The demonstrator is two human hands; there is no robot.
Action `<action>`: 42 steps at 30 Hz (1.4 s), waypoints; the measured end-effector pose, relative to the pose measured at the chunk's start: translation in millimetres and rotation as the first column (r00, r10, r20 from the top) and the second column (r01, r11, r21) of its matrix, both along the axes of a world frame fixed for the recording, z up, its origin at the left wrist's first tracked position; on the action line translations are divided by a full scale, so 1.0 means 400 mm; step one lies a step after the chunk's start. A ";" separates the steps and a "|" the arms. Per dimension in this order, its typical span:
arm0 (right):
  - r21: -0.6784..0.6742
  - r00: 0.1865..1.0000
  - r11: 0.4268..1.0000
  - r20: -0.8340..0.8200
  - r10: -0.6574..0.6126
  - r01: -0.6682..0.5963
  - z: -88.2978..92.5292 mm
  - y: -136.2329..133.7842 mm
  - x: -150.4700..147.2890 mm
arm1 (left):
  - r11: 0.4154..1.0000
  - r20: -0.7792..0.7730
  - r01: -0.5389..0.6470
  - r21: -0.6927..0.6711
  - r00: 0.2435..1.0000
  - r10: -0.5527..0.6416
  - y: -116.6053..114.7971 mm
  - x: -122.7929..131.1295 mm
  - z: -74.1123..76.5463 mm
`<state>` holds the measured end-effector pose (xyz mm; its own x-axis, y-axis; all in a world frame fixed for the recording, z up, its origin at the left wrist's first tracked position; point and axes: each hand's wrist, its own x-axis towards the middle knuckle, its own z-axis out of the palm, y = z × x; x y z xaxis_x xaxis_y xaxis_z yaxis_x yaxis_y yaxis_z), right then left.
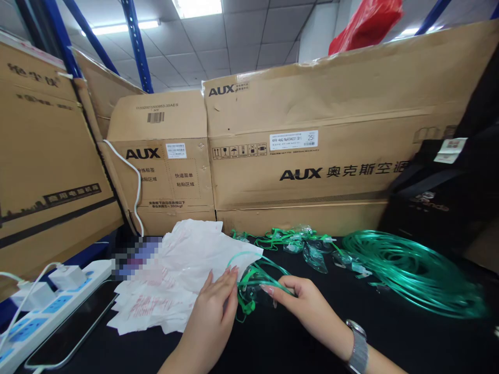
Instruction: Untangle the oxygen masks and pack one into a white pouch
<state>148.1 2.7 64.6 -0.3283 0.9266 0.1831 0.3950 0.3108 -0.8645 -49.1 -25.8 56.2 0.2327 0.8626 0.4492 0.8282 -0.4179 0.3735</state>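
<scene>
A clear oxygen mask [255, 278] with a green strap and a loop of green tubing [273, 262] lies between my hands, low over the black tabletop. My left hand [216, 304] is at the mask's left side, over the edge of the white sheets; its fingers are straight and pressed together where the tubing runs to the fingertips. From the right, my right hand [298, 298], below a wristwatch [357, 343], pinches the tubing between thumb and fingers beside the mask. Part of the mask is hidden by the fingers.
White plastic sheets [191, 249] are piled on the left. Several more masks [307, 246] lie at the back, beside a large coil of green tubing [405, 270]. A phone [74, 324] and power strip [50, 306] are at the left edge. Cardboard boxes [249, 187] wall the back.
</scene>
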 end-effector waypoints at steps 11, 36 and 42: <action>-0.060 0.996 0.995 -0.045 0.081 -0.084 0.031 0.002 0.023 | 0.999 0.040 -0.010 -0.038 0.999 0.012 0.006 -0.013 -0.009; 0.598 0.870 0.799 0.427 -0.248 -0.066 -0.030 -0.029 -0.015 | 0.936 -0.030 0.066 0.345 0.998 -0.059 0.000 0.021 -0.056; 0.664 0.723 0.711 0.606 -0.331 -0.232 -0.048 -0.022 -0.025 | 0.913 -0.125 0.119 0.391 0.989 -0.076 0.006 0.021 -0.065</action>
<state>137.9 -6.2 45.3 -0.5716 0.6533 0.4964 0.7759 0.6272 0.0680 -40.6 -23.3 30.2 0.3707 0.5890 0.7181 0.8010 -0.5941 0.0738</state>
